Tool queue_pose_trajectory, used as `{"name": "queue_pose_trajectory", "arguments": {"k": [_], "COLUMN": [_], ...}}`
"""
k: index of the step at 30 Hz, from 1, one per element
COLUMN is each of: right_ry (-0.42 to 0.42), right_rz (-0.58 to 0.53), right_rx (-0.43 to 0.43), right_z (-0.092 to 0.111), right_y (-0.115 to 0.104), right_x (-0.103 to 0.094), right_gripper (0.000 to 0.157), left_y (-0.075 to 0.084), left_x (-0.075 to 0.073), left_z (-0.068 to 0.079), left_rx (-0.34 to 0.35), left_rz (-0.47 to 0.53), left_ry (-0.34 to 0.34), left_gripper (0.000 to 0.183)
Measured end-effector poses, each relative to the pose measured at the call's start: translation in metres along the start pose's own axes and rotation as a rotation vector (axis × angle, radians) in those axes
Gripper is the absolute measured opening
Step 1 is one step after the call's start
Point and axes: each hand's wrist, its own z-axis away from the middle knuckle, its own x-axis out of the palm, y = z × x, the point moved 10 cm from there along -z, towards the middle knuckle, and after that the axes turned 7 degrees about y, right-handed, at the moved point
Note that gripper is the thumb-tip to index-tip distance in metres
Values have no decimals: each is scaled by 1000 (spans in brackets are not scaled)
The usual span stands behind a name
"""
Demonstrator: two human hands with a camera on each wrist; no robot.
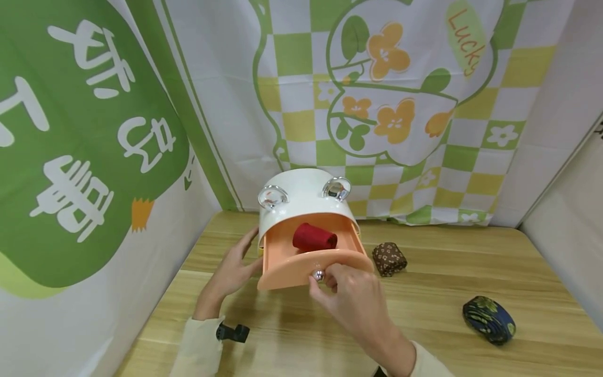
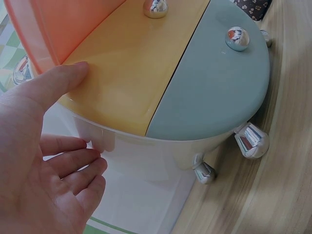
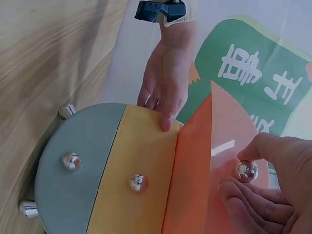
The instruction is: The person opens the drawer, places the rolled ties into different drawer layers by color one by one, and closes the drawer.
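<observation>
A small white cabinet (image 1: 306, 195) with silver ring ears stands on the table, its orange top drawer (image 1: 282, 276) pulled out. Inside that drawer lies a roll of red cloth (image 1: 313, 237). My right hand (image 1: 360, 301) pinches the drawer's round silver knob (image 3: 247, 171) between thumb and fingers. On the cabinet's left side is my left hand (image 1: 233, 269), its thumb touching the yellow drawer (image 2: 131, 68) and its other fingers loosely bent beside the white wall. Below, the blue-green drawer (image 2: 209, 83) is closed, as is the yellow one.
To the cabinet's right sits a folded brown flowered cloth (image 1: 389, 258). Farther right on the wooden table (image 1: 424, 340) lies a dark blue patterned cloth roll (image 1: 489, 319). Printed curtains (image 1: 301, 57) hang close behind and on the left.
</observation>
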Motion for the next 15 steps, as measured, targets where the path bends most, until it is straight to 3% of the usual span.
{"name": "queue_pose_trajectory", "arguments": {"k": [15], "right_ry": [-28], "right_rz": [42], "right_rx": [11], "right_z": [-8], "right_y": [6], "right_x": [12], "right_gripper": [35], "left_y": [0], "left_x": [1], "left_z": [-1], "left_rx": [4], "left_rz": [8], "left_ry": [-5], "left_gripper": [80]}}
